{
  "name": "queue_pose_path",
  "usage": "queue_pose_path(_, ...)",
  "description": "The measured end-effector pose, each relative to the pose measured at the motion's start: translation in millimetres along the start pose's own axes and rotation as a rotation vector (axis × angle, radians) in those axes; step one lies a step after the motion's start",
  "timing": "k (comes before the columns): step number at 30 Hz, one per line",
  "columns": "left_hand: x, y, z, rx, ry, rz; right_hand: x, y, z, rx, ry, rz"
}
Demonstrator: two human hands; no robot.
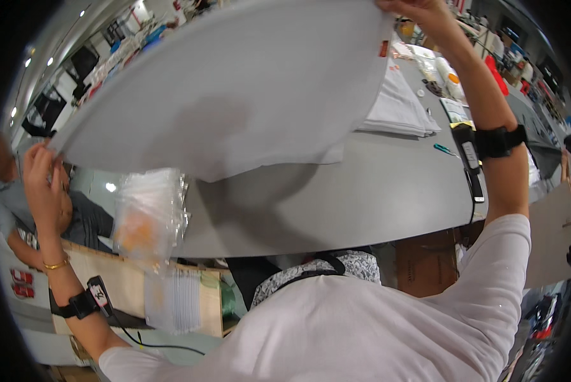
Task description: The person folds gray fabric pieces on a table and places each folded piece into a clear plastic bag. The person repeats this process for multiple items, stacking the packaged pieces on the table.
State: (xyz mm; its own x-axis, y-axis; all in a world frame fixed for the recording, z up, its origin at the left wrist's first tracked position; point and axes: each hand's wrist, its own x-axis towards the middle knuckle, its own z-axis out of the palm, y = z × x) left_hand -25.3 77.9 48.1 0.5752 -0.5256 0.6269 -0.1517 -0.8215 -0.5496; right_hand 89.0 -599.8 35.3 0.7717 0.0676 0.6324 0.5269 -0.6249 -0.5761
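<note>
A large pale grey-white cloth (279,83) is spread in the air above the table, its lower edge hanging loosely over the surface. At the far left, my left hand (42,175) pinches one corner. My right hand (422,14), raised at the upper right, grips another corner, close to a small red-brown tag (383,48) on the edge; the fingertips are partly cut off by the frame. Beyond the cloth's right edge lies a stack of folded white cloths (397,111), partly hidden behind it.
Clear plastic bags with orange print (146,219) overhang the grey table (374,197) at its left. Teal thread snips (444,149) and packets (454,109) lie on the right. A person (88,213) sits at the left. Below stands a wooden box (210,302); a brown carton (425,264) is under the table.
</note>
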Motion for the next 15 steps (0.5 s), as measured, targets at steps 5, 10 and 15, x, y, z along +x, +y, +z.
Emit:
queue_pose_path(5, 2, -25, 0, -0.084, 0.237, -0.182, -7, -10, -30, 0.099, 0.077, -0.034)
queue_pose_path(10, 7, -25, -15, -0.172, 0.390, -0.290, -43, -52, -78, -0.004, 0.132, -0.247)
queue_pose_path(15, 27, -10, -18, -0.519, 0.545, -0.381, -71, -80, -120, 0.126, 0.090, -0.381)
